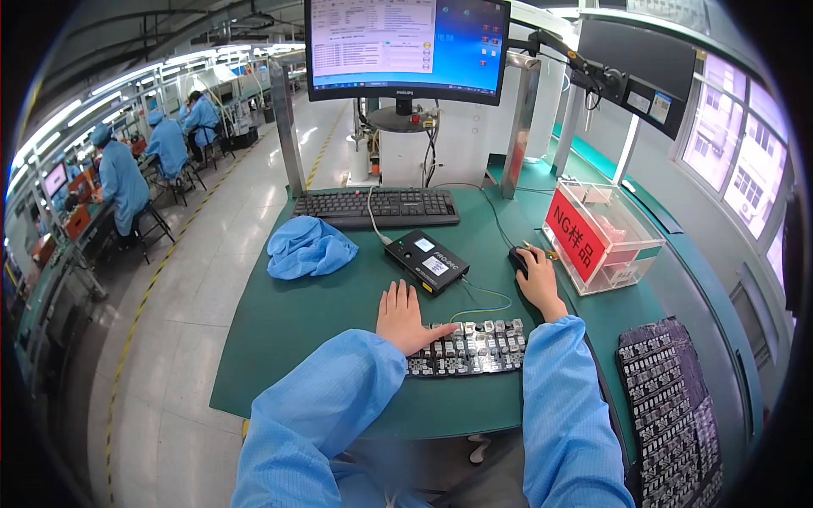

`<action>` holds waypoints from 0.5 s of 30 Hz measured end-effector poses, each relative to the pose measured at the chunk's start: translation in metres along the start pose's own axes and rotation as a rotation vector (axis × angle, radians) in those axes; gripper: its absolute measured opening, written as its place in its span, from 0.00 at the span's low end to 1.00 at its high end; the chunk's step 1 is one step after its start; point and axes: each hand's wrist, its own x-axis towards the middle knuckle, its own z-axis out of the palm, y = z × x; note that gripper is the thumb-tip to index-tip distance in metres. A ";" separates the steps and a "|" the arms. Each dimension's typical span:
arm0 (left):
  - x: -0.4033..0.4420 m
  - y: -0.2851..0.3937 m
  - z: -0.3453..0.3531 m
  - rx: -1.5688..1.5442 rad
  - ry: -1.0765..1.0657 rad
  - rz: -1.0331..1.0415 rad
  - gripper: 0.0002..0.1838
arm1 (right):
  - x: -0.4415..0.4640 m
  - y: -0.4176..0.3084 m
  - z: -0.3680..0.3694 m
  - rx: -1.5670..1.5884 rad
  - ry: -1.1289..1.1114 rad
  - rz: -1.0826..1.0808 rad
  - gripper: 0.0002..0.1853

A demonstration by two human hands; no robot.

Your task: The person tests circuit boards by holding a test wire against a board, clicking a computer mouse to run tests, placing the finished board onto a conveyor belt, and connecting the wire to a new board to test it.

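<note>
My left hand lies flat on the green mat with its fingers stretched out. Its thumb reaches over a black tray of small metallic parts, seemingly touching it. My right hand is curled over a black computer mouse, to the right of the tray. Just beyond my left fingertips sits a black box marked PRO-20C, with a small lit screen. A grey cable leaves its far end, and a thin yellow-green wire curves from it to the tray.
A black keyboard lies under the Philips monitor. Crumpled blue cloth rests at left. A clear box with a red label stands at right, near another loaded parts tray. Several people in blue work along the far-left line.
</note>
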 end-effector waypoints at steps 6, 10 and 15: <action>0.000 0.000 0.001 0.001 0.002 0.001 0.66 | 0.000 0.000 0.000 -0.005 0.001 -0.001 0.26; 0.000 0.000 0.001 -0.004 0.000 -0.001 0.66 | 0.000 -0.002 -0.002 -0.009 -0.002 -0.001 0.26; 0.001 -0.001 0.001 -0.011 -0.010 -0.003 0.67 | 0.000 -0.002 -0.002 -0.014 -0.029 0.021 0.27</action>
